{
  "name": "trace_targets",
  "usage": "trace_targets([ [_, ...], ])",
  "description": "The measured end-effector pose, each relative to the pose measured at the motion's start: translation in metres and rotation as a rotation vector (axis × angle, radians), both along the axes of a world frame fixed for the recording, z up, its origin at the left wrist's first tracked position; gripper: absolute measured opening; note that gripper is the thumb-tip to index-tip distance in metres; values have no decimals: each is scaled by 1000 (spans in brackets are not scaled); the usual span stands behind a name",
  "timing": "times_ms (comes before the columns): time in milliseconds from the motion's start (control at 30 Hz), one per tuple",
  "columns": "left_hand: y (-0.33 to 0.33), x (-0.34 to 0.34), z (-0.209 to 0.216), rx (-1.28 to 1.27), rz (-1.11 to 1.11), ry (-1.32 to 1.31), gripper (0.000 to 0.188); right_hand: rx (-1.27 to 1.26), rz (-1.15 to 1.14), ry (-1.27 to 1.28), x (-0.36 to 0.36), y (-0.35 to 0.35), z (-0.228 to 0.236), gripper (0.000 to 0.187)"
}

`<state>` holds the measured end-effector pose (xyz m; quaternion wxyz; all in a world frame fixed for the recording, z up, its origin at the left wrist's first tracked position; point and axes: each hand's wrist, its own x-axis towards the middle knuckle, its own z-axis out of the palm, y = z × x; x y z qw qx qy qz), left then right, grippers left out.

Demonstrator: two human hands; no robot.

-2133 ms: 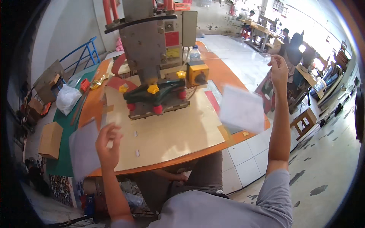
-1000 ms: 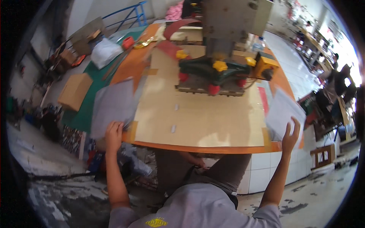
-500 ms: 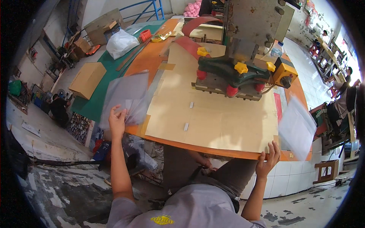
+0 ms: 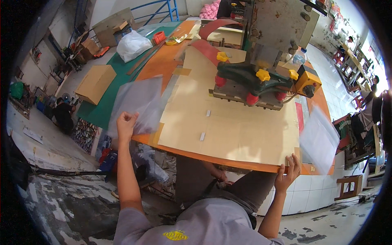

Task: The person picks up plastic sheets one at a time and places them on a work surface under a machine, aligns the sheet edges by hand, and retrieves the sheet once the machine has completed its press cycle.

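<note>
My left hand (image 4: 126, 125) pinches the lower edge of a clear plastic sheet (image 4: 136, 104) that lies over the left edge of the orange worktable (image 4: 228, 162). My right hand (image 4: 288, 173) rests at the table's front right corner, fingers curled up against the edge, next to a second clear sheet (image 4: 318, 139) that hangs off the right side, blurred. I cannot tell whether that hand grips the sheet. A tan cardboard panel (image 4: 237, 126) covers the table in front of a press machine (image 4: 261, 79) with red and yellow knobs.
A yellow switch box (image 4: 307, 83) sits beside the machine. A green mat (image 4: 108, 98) to the left carries a flat cardboard box (image 4: 96, 83) and a white plastic bag (image 4: 132, 45). Wooden stools (image 4: 347, 190) stand at right. People work at far benches (image 4: 367, 98).
My right hand has come down from raised in the air to the table's front right corner, bringing its sheet along. My left hand and its sheet have moved up onto the table's left edge.
</note>
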<state>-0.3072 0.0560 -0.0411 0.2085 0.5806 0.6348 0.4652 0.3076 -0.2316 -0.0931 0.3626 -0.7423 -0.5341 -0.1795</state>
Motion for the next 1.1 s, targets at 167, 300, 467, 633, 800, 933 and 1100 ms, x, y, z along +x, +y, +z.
trace_targets([
  [167,0,13,5,-38,12,-328,30,-15,-11,7,-1,0,1,36],
  [300,-16,22,12,-86,-202,0,21,-8,-14,-3,-1,1,1,36],
  [467,-25,31,27,-178,-227,-37,16,-8,-24,8,-2,2,3,35],
  [633,-5,7,19,-208,-218,-24,16,-9,-29,11,-3,2,2,33],
  [800,16,-15,24,-264,-34,-674,24,7,-20,12,1,0,-3,34],
  [933,18,-29,46,-227,-2,-333,29,-5,-15,22,-2,0,0,34],
  [1100,-13,33,99,432,54,-24,24,89,-15,108,-21,1,19,33],
])
